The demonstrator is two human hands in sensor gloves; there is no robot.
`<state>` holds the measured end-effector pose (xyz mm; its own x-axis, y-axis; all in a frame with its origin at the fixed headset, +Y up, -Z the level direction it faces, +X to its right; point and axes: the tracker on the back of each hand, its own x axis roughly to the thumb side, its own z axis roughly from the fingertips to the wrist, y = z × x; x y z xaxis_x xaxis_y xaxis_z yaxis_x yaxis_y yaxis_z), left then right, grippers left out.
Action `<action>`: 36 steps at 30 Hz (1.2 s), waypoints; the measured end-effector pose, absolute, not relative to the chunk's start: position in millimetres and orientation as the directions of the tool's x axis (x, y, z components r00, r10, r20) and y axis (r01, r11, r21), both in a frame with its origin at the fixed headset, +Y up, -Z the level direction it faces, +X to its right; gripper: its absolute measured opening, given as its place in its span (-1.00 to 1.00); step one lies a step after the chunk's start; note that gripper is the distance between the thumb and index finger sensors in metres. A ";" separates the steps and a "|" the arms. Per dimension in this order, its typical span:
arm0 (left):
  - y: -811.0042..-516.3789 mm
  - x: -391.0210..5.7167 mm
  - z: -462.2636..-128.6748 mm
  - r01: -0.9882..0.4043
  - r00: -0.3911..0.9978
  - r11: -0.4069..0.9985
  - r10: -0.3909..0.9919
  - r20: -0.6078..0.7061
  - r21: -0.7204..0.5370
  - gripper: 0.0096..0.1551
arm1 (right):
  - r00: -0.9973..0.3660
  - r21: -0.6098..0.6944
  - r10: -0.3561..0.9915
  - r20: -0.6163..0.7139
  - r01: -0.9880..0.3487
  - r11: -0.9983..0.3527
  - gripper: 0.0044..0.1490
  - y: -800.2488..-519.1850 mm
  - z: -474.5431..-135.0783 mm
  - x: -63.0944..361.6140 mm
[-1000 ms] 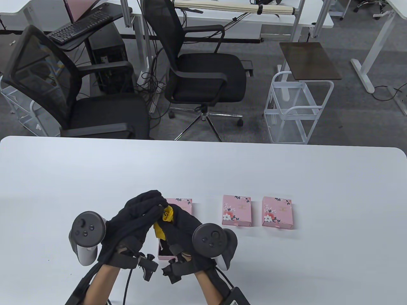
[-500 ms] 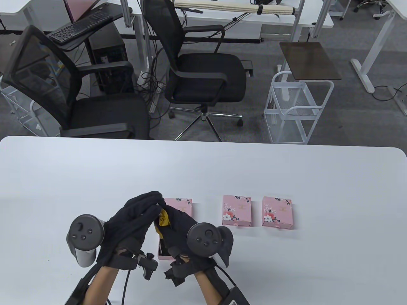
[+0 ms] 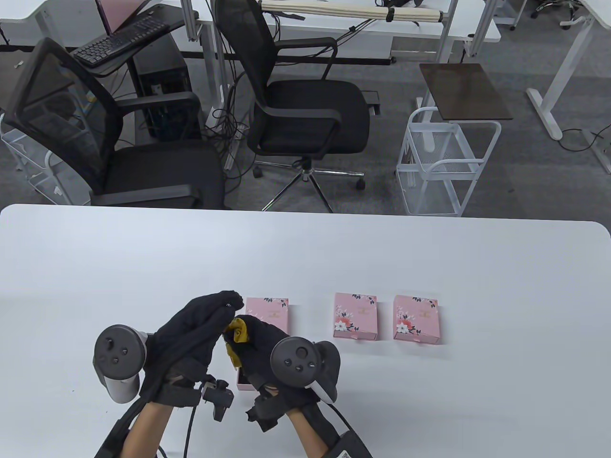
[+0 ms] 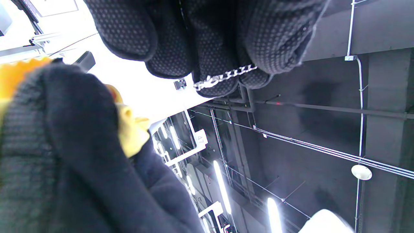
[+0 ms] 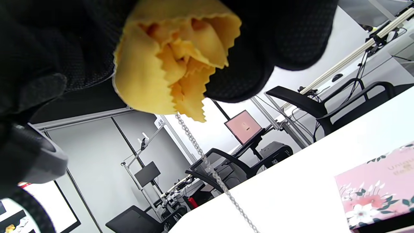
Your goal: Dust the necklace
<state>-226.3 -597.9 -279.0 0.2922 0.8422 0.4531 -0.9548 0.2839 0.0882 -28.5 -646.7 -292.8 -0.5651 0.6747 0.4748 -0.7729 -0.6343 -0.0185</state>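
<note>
Necklace chain (image 5: 207, 161), a fine silver one, hangs down from under a bunched yellow cloth (image 5: 174, 61) in the right wrist view, running taut toward the counter (image 3: 429, 267). The right hand (image 3: 260, 346) has its fingers (image 5: 284, 35) curled round that cloth, pinching it where the chain comes out. In the left wrist view a short stretch of the same chain lies across the tips of the left hand's fingers (image 4: 226, 48), which are curled and pressed together on it. The left hand (image 3: 200, 329) is raised above the counter near its front edge, left of the middle, its fingertips meeting the right hand's just over the cloth. Below the hands an open pink box (image 3: 246, 384) sits on the counter, mostly hidden by the right hand. Just behind the hands lies a shut pink flowered box (image 3: 269, 312), and two more of the same kind (image 3: 355, 316) (image 3: 415, 318) lie side by side farther toward the right edge, close together but apart.
</note>
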 end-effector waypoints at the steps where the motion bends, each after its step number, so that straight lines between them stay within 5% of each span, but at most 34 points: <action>1: -597.8 -226.3 -279.2 -0.955 0.292 0.283 0.843 0.451 0.089 -0.62 | -0.569 -0.020 0.666 0.483 -0.767 -0.641 -0.49 -646.6 -292.4 -29.1; 36: -591.2 -238.3 -275.4 -0.964 0.265 0.233 0.838 0.477 0.126 -0.62 | -0.641 0.051 0.641 0.422 -0.690 -0.722 -0.49 -674.2 -303.1 -32.5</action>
